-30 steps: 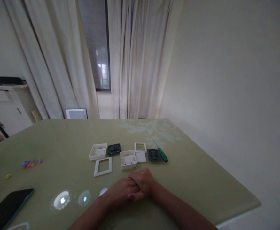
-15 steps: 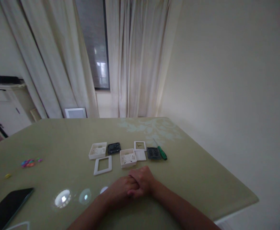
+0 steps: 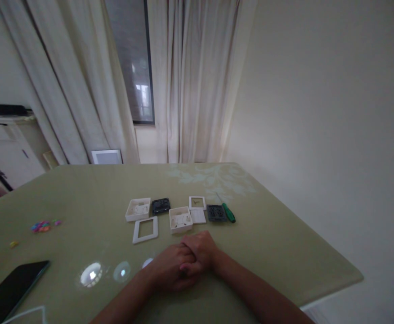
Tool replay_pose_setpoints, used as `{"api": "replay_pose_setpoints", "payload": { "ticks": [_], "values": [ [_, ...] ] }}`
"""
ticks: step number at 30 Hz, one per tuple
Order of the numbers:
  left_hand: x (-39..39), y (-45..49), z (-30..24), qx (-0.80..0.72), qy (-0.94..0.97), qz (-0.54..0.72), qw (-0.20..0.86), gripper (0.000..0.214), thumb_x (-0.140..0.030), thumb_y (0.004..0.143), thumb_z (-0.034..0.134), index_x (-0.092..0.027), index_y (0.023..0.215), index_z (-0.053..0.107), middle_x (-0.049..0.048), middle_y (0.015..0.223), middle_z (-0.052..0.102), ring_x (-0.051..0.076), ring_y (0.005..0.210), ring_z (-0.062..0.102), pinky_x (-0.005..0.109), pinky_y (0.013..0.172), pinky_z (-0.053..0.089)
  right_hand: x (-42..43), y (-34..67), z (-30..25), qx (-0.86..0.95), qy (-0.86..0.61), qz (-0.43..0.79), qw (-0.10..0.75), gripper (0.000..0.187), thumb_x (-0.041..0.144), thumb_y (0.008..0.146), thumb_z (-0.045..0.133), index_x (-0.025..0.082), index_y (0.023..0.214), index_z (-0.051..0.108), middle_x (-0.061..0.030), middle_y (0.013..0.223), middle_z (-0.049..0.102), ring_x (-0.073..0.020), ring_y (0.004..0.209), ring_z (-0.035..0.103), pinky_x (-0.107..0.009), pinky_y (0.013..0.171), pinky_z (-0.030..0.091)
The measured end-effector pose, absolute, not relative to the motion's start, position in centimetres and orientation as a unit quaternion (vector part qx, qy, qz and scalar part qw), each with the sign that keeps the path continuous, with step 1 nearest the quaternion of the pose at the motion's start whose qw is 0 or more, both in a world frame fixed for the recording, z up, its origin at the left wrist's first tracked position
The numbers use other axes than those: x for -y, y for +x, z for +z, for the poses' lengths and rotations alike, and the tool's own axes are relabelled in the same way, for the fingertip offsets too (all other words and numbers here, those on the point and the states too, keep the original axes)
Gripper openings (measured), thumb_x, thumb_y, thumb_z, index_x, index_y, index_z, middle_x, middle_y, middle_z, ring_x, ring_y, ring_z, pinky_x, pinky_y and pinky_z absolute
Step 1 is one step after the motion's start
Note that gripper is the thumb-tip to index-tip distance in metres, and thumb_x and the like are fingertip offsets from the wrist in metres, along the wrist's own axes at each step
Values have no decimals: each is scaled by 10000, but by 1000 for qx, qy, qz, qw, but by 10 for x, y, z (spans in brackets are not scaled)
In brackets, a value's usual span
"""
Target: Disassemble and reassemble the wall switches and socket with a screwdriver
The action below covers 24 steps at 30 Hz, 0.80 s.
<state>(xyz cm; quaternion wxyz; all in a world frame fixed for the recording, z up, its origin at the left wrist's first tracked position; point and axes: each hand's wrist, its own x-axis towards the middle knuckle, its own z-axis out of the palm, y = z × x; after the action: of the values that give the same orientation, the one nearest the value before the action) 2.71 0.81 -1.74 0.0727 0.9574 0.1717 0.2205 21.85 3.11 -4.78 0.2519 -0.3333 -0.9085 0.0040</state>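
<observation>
White box [image 3: 180, 220] just beyond clasped hands [image 3: 201, 248], tabletop [image 3: 278, 256] open toward right edge [image 3: 298, 222]

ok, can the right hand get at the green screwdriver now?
Likely yes: nothing covers the green screwdriver, but the right hand would first need to unclasp from the left hand.

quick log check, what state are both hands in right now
Left hand: closed, clasped with the right hand; no object visible.
Right hand: closed, clasped with the left; no object visible.

Left hand [image 3: 170, 266] part-hidden by right hand [image 3: 201, 248]
</observation>
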Motion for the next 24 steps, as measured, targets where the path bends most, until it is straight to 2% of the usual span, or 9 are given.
{"api": "replay_pose_setpoints", "payload": {
  "ticks": [6,12,15,18,21,23,24],
  "values": [
    [-12,27,-22,-145,964,210,73,66,-255,834,713,-238,853,652,40,908,784,258,905,765,353,876,601,-30,218,-44,907,-329,9,264,951,1010,875,127,227,878,667,-55,664,713,-228,596,673,-329,552,399],
    [-11,27,-20,-141,959,232,77,74,-260,835,738,-226,883,693,40,935,800,266,954,772,362,947,587,-31,218,-47,905,-322,21,276,913,997,896,231,206,960,684,-66,737,735,-227,654,675,-315,596,443],
    [-11,29,-20,-147,952,255,80,75,-283,872,726,-214,899,711,50,946,812,272,954,775,378,957,585,-32,220,-46,907,-304,29,292,938,996,901,228,190,1023,692,-82,809,768,-231,697,709,-319,623,481],
    [-6,31,-15,-167,942,282,77,140,-298,961,667,-203,888,739,62,872,795,250,856,762,366,867,590,-29,223,-36,907,-285,30,310,981,998,902,176,184,1052,702,-92,819,766,-241,723,721,-337,659,524],
    [8,29,-9,-168,934,295,108,273,-377,1051,576,-231,960,787,46,787,759,210,748,723,315,755,573,-15,218,-13,901,-263,31,344,906,922,970,207,187,1110,718,-130,951,783,-258,871,744,-368,795,573],
    [23,24,-7,-168,923,296,178,428,-498,1081,492,-231,910,780,51,769,751,204,727,709,297,739,576,0,207,4,885,-224,93,397,731,791,1038,335,198,1240,711,-164,1215,780,-275,1113,737,-404,978,562],
    [30,21,-8,-177,917,295,203,517,-598,1069,471,-236,848,765,50,751,746,206,711,700,291,731,582,9,199,12,883,-182,155,403,653,729,1058,352,216,1252,707,-146,1257,776,-257,1145,733,-388,1009,553]
  ]
}}
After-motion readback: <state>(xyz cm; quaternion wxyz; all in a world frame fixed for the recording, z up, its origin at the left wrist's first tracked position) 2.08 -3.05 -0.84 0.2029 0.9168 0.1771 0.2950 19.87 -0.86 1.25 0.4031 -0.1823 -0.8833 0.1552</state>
